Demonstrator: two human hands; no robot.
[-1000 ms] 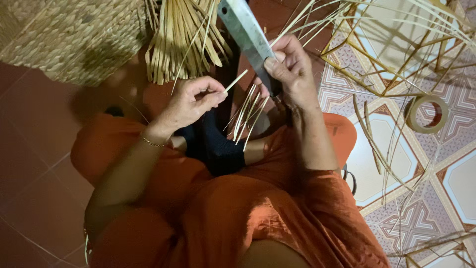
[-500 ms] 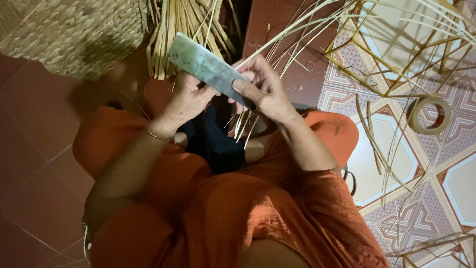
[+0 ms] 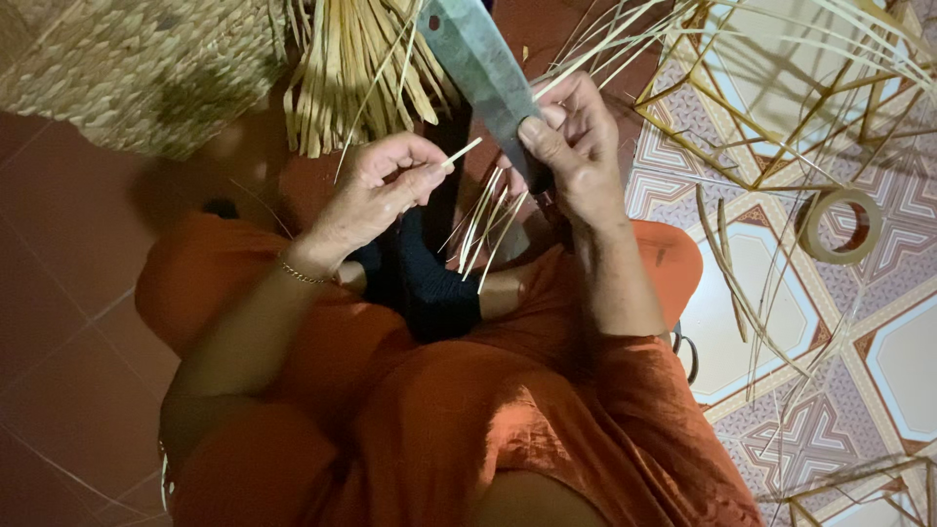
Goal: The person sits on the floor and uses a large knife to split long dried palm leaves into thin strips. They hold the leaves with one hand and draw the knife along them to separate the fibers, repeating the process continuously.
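Sitting on the floor in orange clothing, the person works with both hands raised above the lap. The right hand (image 3: 576,161) is closed around the handle end of a broad, flat, grey metal blade (image 3: 478,59), thumb pressed along its lower face; the blade slants up and away toward the top edge of the view, its surface dull and mottled. The left hand (image 3: 386,185) is closed in a pinch, thumb against curled fingers, on a thin, pale, straight bamboo sliver (image 3: 459,154) whose free end points toward the blade and stops just short of the right thumb. The sliver is narrow, light yellow and smooth along its visible length.

Below the hands, several more thin pale slivers (image 3: 488,229) hang loosely over a dark blue cloth (image 3: 429,283) lying between the knees. A thin gold bracelet (image 3: 298,273) circles the left wrist.

Beyond the hands, a bundle of flat tan strips (image 3: 342,68) stands against a woven straw mat (image 3: 137,68). To the right, on the patterned tile floor (image 3: 878,361), lies a roll of brown tape (image 3: 839,226) near an open frame of bamboo sticks (image 3: 781,107).
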